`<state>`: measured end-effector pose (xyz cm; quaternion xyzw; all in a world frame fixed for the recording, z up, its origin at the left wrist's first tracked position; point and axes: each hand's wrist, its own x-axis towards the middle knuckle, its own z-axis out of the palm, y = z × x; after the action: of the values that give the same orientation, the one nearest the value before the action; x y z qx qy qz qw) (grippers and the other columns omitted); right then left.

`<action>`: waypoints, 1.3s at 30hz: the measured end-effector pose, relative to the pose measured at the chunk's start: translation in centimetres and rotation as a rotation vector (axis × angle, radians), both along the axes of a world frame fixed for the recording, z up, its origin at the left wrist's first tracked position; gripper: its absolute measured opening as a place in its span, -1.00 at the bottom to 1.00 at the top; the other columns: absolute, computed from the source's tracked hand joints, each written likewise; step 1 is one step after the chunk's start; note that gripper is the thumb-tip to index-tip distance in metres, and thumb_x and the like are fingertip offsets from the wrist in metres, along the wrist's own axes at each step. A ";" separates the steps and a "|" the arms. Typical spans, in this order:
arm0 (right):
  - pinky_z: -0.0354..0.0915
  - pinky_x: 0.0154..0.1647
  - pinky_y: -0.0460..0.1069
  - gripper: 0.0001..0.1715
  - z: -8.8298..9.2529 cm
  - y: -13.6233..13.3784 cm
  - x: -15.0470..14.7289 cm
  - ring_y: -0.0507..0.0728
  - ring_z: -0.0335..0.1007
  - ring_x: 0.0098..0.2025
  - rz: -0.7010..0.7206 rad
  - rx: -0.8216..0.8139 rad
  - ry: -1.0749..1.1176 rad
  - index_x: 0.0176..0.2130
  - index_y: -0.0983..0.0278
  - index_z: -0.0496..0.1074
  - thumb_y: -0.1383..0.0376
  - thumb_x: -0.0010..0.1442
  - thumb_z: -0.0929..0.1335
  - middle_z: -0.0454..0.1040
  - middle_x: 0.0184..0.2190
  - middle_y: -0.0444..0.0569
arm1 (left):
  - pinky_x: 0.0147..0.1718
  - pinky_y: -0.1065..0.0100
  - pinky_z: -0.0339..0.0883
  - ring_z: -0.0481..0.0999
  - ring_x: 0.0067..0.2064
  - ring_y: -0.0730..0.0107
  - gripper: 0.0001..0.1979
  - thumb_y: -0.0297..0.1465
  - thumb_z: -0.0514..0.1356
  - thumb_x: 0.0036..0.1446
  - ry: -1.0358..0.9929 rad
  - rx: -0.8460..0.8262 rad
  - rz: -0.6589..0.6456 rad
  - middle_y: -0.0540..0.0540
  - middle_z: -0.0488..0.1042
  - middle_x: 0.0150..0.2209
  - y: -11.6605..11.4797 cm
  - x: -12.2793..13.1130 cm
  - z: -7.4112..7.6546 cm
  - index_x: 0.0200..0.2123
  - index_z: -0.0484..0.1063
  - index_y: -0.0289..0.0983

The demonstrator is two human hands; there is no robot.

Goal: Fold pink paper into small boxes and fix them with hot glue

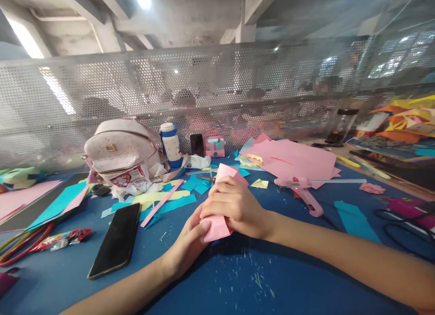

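A folded piece of pink paper (220, 206) lies on the blue table (238, 278) in the middle of the view. My right hand (238, 206) rests on top of it, fingers curled over its left edge. From below, my left hand (190, 242) grips the paper's near end, thumb pressed against its lower corner. Both hands are closed on the paper.
A black phone (117, 244) lies left of my hands. A pink glue gun (302, 190) and pink sheets (292, 158) lie to the right. Behind are a pale backpack (120, 147), a bottle (171, 145), paper scraps and a perforated metal screen (217, 84) with people beyond it.
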<state>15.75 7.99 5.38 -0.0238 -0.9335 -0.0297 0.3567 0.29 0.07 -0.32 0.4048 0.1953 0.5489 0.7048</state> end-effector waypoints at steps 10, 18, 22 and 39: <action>0.09 0.00 0.07 -0.71 0.8 -0.3 0.1 0.08 0.32 -0.19 -0.007 0.008 -0.029 -0.26 0.23 0.52 0.49 0.28 0.25 0.56 -0.36 -0.16 | 0.07 0.17 0.26 0.46 0.04 0.18 -0.58 -0.39 0.20 0.21 -0.041 -0.027 -0.052 -0.17 0.50 -0.04 0.0 -0.3 -0.7 0.14 0.34 -0.24; 0.11 0.00 0.08 -0.71 1.6 0.1 0.4 0.07 0.32 -0.24 0.052 0.010 -0.101 -0.24 0.25 0.49 0.53 0.24 0.24 0.54 -0.35 -0.14 | 0.20 -0.15 0.08 0.31 0.22 -0.08 -0.53 -0.34 0.20 0.23 -0.122 -0.070 -0.226 -0.28 0.37 0.17 0.2 -0.5 -0.7 0.19 0.28 -0.27; 0.12 0.00 0.07 -0.72 0.9 -0.7 0.0 0.06 0.34 -0.24 0.112 -0.016 -0.072 -0.22 0.26 0.48 0.47 0.30 0.21 0.54 -0.33 -0.10 | 0.16 -0.25 0.07 0.36 0.18 -0.16 -0.43 -0.32 0.27 0.16 -0.122 -0.136 -0.386 -0.32 0.40 0.14 0.0 -0.9 -0.8 0.21 0.24 -0.29; 0.21 -0.01 0.05 -0.86 0.2 -0.7 -0.3 0.09 0.29 -0.16 0.191 -0.189 -0.133 -0.30 0.29 0.38 0.39 0.30 0.25 0.52 -0.26 -0.06 | 0.15 -0.13 0.18 0.45 0.12 0.09 -0.47 -0.45 0.26 0.15 -0.153 -0.161 -0.404 -0.23 0.48 0.07 -0.4 -0.8 -0.4 0.19 0.28 -0.22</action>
<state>15.44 7.34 5.58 0.0339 -0.9516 0.0908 0.2916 -0.54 -0.35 -0.72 0.3352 0.0996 0.4083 0.8432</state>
